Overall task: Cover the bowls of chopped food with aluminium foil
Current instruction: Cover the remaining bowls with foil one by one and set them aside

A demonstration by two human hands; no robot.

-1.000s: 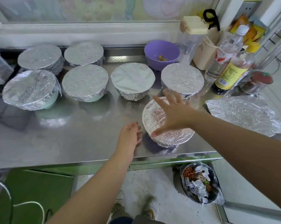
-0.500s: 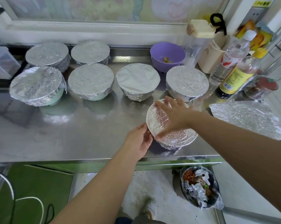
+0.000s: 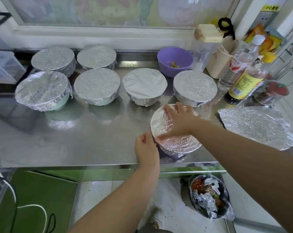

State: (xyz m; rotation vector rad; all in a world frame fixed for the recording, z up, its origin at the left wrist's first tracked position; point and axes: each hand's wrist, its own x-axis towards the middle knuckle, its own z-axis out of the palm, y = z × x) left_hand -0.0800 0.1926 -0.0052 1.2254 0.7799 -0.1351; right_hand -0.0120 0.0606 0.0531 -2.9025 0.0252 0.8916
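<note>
A foil-covered bowl [image 3: 179,143] stands near the front edge of the steel counter [image 3: 75,140]. My right hand [image 3: 179,120] lies flat on its foil top, fingers spread. My left hand [image 3: 146,147] is at the bowl's left rim, its fingers curled against the foil edge there. Behind stand several other foil-covered bowls, among them one [image 3: 144,86] with smooth foil and one [image 3: 195,86] to its right. A purple bowl [image 3: 175,59] with a little chopped food sits uncovered at the back. A loose crinkled foil sheet [image 3: 258,125] lies to the right.
Bottles [image 3: 245,81], a clear jug [image 3: 204,49] and a beige holder [image 3: 218,64] crowd the back right corner. A bin [image 3: 209,200] with foil scraps and food waste stands on the floor under the counter's front edge. A clear box [image 3: 2,68] sits at far left.
My left hand has moved from the bare counter to the near bowl's left rim and curled onto the foil. My right hand has come down flat on the foil top.
</note>
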